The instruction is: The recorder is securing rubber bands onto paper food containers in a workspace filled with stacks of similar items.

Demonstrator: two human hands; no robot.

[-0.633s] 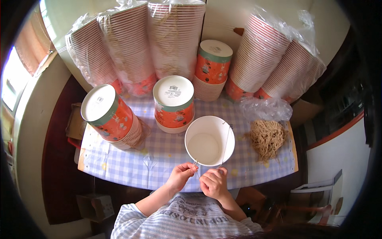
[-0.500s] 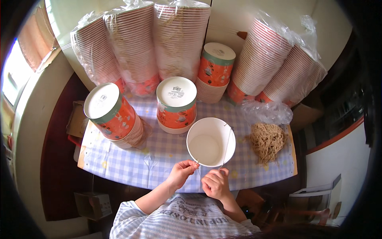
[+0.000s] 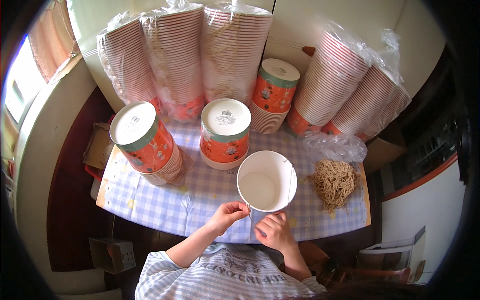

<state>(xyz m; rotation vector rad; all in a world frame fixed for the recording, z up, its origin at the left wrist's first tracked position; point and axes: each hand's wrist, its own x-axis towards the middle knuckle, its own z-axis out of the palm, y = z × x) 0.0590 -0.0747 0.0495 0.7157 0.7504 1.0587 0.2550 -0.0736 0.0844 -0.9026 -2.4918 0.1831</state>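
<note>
A white paper bucket (image 3: 257,192) stands mouth up in front of me, tilted slightly toward me. A thin cord (image 3: 291,182) runs from a hole at its far right rim down across the mouth to the near right rim. My left hand (image 3: 231,215) pinches a short cord end at the bucket's near left rim. Just below the near rim, my right hand (image 3: 274,231) is closed with curled fingers, close to where the cord comes down; what it grips is hidden. A loose heap of tan cords (image 3: 335,185) lies to the right of the bucket.
Upside-down orange buckets stand in a left stack (image 3: 145,142), a middle stack (image 3: 225,135) and a back stack (image 3: 274,92). Tall plastic-wrapped bucket stacks (image 3: 232,55) line the wall. A crumpled clear bag (image 3: 335,146) lies behind the cords. The checkered tablecloth (image 3: 170,210) covers the table.
The cord that slanted to my right hand now hangs farther right across the mouth. My right hand has shifted slightly, while my left stays pinched at the rim. The whole view has shifted a little.
</note>
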